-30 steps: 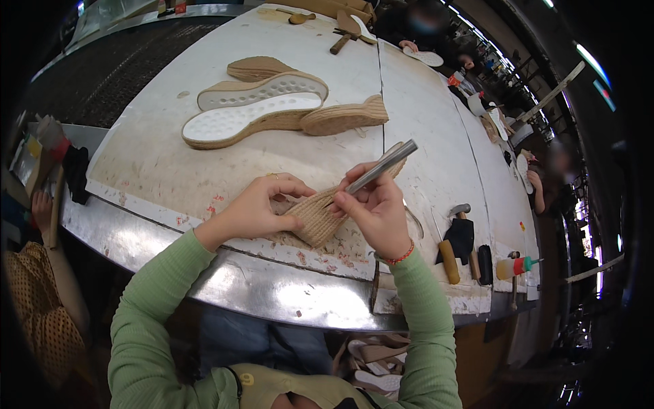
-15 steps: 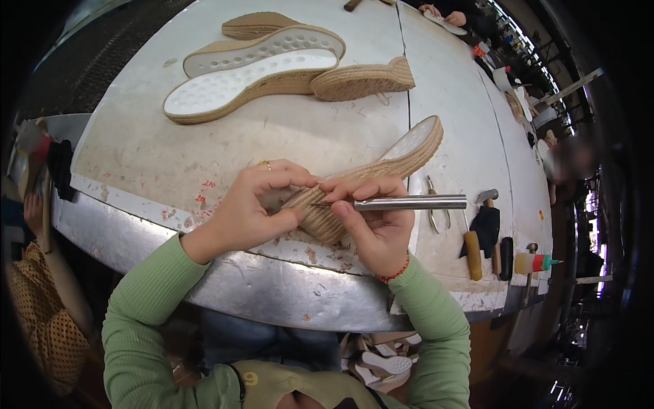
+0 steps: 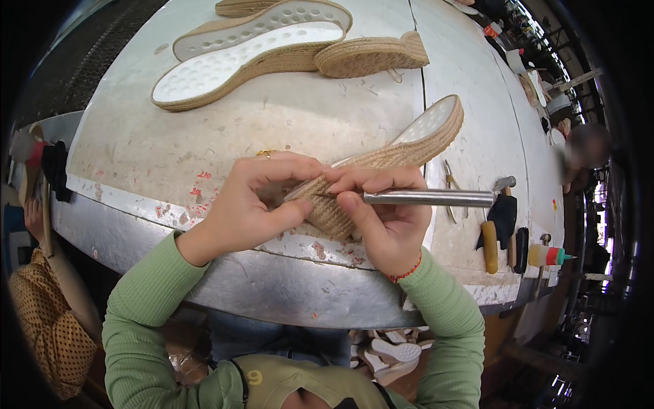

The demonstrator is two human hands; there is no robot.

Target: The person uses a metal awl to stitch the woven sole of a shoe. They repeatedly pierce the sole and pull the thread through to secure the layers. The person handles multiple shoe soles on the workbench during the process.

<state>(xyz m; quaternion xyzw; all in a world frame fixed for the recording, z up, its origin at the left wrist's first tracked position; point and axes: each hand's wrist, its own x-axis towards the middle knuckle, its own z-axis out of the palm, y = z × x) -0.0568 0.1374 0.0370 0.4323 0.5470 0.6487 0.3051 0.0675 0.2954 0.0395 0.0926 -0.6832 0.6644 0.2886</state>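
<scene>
A wedge shoe sole (image 3: pixel 430 141) wrapped in tan braided rope lies slantwise at the table's near edge, its thick end toward me. My left hand (image 3: pixel 246 204) grips that thick end, thumb on the rope side and fingers over the top edge. My right hand (image 3: pixel 390 225) is closed around an awl (image 3: pixel 436 198) with a silver metal handle, which points to the right. Its thin shaft reaches the rope near my left thumb. Whether the tip is in the rope or only against it, I cannot tell. Fingers of both hands almost meet on the upper edge.
Several rope-wrapped soles (image 3: pixel 248 61) lie at the far left. Pliers (image 3: pixel 449 187), a yellow-handled tool (image 3: pixel 490 249), a hammer (image 3: pixel 505 183), a black cloth (image 3: pixel 502 217) and a glue bottle (image 3: pixel 545 255) lie to the right. Another person's arm (image 3: pixel 65 283) is at left.
The whole view has shifted, so the far soles sit higher and the tools farther right. Both hands keep their hold, and the awl's thin shaft stays at the rope.
</scene>
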